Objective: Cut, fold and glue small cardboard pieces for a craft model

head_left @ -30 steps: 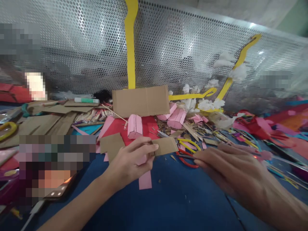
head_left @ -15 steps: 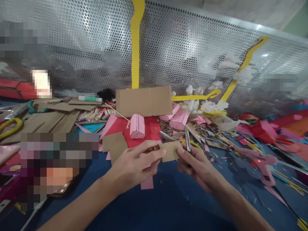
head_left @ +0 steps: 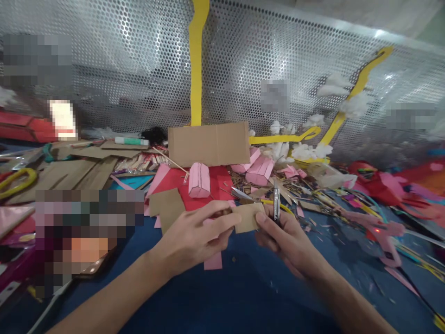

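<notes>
Cardboard piece [head_left: 247, 219] looks small, plain brown and roughly rectangular.

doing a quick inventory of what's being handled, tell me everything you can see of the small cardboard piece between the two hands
The small cardboard piece is plain brown and flat, its visible part roughly four-sided. It is held above the blue tabletop, broad face toward the camera, right side slightly higher. The left hand grips and hides its left end; the right hand's thumb lies on its right end. Its back is hidden.
</notes>
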`<state>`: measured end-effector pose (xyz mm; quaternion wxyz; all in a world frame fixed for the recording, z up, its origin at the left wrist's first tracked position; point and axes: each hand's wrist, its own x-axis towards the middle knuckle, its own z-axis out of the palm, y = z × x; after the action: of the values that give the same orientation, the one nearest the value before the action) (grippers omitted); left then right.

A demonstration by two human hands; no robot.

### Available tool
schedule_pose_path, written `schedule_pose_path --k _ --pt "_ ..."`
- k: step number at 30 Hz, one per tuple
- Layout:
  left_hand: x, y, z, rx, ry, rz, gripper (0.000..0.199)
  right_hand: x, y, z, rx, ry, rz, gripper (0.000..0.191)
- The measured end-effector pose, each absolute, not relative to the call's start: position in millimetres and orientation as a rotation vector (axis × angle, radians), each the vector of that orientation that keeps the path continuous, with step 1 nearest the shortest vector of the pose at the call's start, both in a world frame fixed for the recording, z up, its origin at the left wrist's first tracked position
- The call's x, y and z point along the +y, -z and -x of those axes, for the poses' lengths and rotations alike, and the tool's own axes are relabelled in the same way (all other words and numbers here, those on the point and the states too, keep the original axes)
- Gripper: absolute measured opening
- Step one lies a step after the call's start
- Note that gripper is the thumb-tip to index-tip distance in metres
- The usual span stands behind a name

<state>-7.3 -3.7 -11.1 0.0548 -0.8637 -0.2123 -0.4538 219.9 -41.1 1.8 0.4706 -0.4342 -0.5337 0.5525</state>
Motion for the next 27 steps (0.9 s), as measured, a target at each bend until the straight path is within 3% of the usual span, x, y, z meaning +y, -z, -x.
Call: schedule_pose_path --k 17,27 --pt "-2.1 14.5 9.0 -0.687 1.496 2.679 0.056 -43.1 4.1 -221.4 -1.320 -1.325 1.088 0.040" --pt "-1.3 16.6 8.6 -0.692 1.460 2.710 0.058 -43.7 4.8 -220.1 -1.313 -1.308 1.109 0.040"
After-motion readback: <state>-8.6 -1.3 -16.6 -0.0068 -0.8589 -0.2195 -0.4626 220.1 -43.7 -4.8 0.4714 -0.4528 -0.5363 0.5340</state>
